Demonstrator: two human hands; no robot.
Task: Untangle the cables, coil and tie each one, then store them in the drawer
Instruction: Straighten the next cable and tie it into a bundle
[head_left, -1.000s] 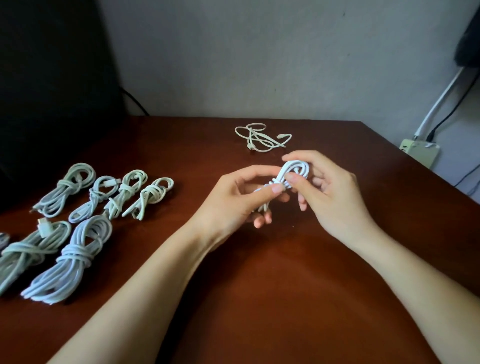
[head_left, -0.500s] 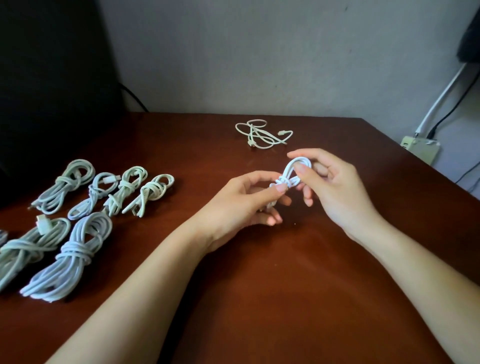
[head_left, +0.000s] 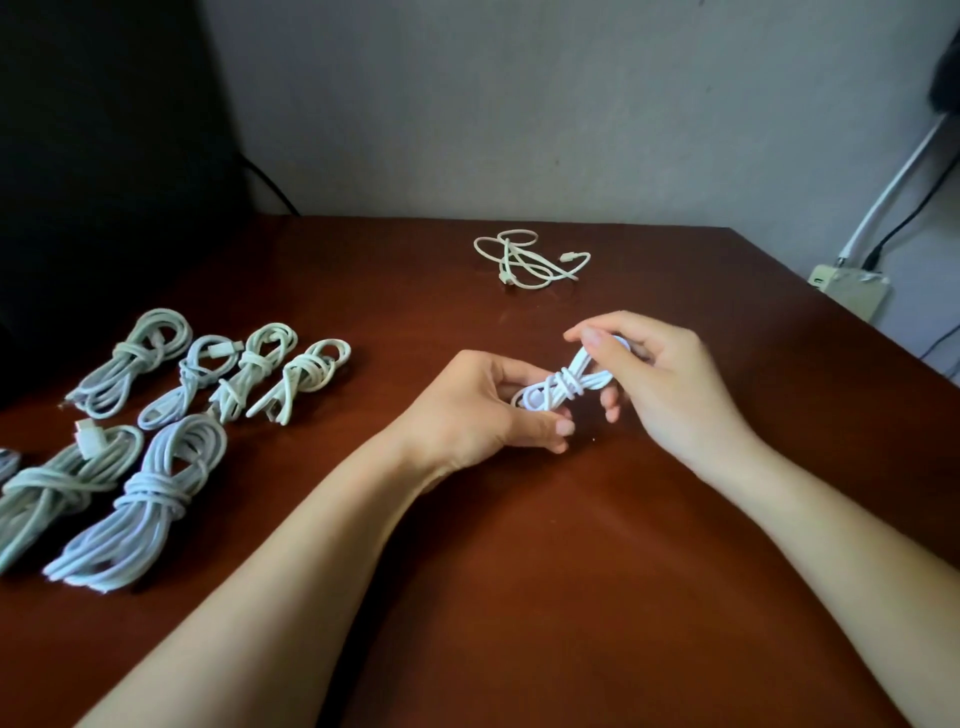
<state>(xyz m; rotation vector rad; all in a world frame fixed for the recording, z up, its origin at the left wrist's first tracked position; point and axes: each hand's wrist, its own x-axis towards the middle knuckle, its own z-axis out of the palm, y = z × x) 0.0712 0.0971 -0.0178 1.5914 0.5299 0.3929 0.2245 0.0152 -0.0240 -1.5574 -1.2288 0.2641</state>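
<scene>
A dark brown wooden tabletop (head_left: 571, 597) runs back to a plain grey wall, with a dim black shape at the far left. Just above the middle of it both hands hold one small white cable bundle (head_left: 558, 387). Its long axis runs from near-left to far-right, and turns of cable are wound round its waist.

The left hand (head_left: 483, 410) has its fingers (head_left: 563, 427) curled round the near-left loop. The right hand (head_left: 670, 374) pinches the far-right loop between thumb and fingertips. The bundle is thus spanned end to end, clear of the wood.

Seven tied bundles (head_left: 156, 493) lie in two rows at the left, well apart from the hands, so the left hand is the nearer one for laying this bundle beside them. One loose cable (head_left: 530, 257) sprawls uncoiled at the far side, beyond both hands and nearer the right one.

The plug and free end of the held cable are hidden under the fingers, so I cannot tell whether the wrap is tucked. The leftmost bundle is cut off by the picture's edge. No drawer is in view.
</scene>
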